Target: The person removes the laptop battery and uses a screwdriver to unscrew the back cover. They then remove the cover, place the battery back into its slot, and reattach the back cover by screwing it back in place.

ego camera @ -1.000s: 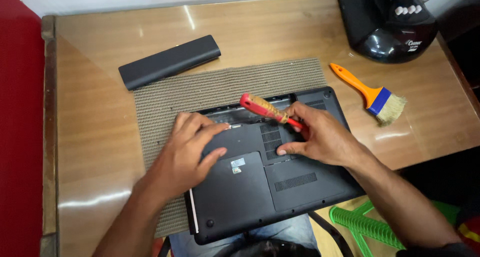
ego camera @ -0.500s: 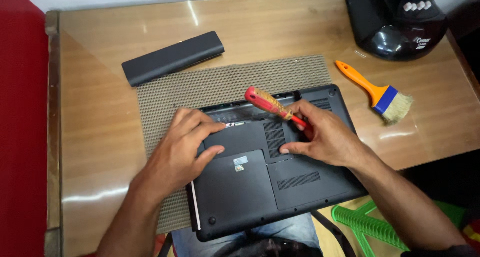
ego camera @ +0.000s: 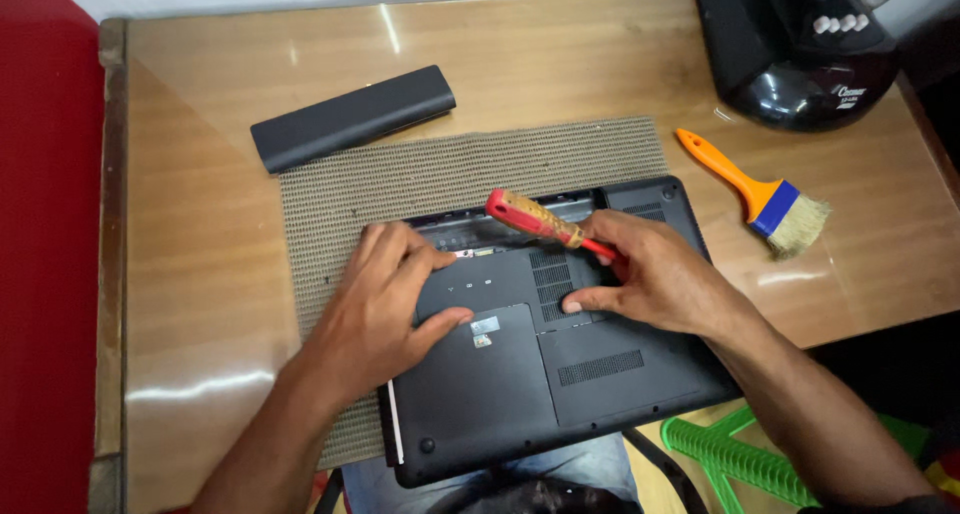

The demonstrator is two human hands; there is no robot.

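In the head view, a black laptop (ego camera: 560,364) is lying upside down on a ribbed grey-brown mat (ego camera: 400,184), which is covering the middle of a glossy wooden table (ego camera: 200,254). The laptop's near edge is hanging past the table's front edge, above the person's lap.

The left hand (ego camera: 385,309) is resting flat on the laptop's underside, at its left part. Its fingers (ego camera: 405,254) are lying loosely spread and pointing toward the far edge, where the long battery slot is showing open, and the thumb is pressing on the base panel just beside a small white label (ego camera: 485,325). This hand is gripping nothing.

The right hand (ego camera: 650,274) is sitting on the right part of the underside. It is holding a screwdriver with a red and tan handle (ego camera: 535,219); the handle is sticking out to the upper left above the knuckles, while the shaft is hidden in the curled fingers. The right thumb is lying on a vent grille (ego camera: 552,289).

A long black battery pack (ego camera: 350,117) is lying on the table beyond the mat, well apart from both hands. To the right, a paintbrush with an orange handle and pale bristles (ego camera: 755,194) is lying on the bare wood. A glossy black appliance (ego camera: 800,44) is standing at the far right corner. A green plastic frame (ego camera: 740,459) is showing below the table's edge at lower right.
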